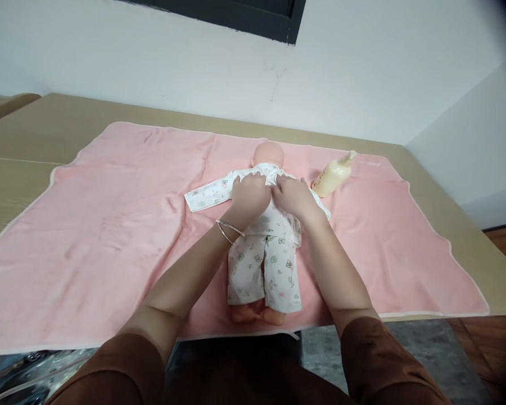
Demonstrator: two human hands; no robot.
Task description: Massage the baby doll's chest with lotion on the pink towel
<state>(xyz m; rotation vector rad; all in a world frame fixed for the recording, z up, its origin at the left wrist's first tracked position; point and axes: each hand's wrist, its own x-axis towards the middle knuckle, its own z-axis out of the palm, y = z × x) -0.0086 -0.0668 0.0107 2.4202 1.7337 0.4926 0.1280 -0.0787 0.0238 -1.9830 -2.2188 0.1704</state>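
A baby doll (268,154) lies on its back on a pink towel (109,225), head toward the wall, feet toward me. It wears a white printed top and trousers (263,264). My left hand (250,194) and my right hand (293,196) rest side by side on the doll's chest, fingers curled into the fabric of the top near the collar. Two thin bangles (230,229) circle my left wrist. The fingertips are partly hidden in the cloth.
A cream-coloured lotion bottle (334,175) lies on the towel right of the doll's head. The towel covers a light wooden table (34,129) against a white wall. The table's right edge (468,225) drops to a wooden floor.
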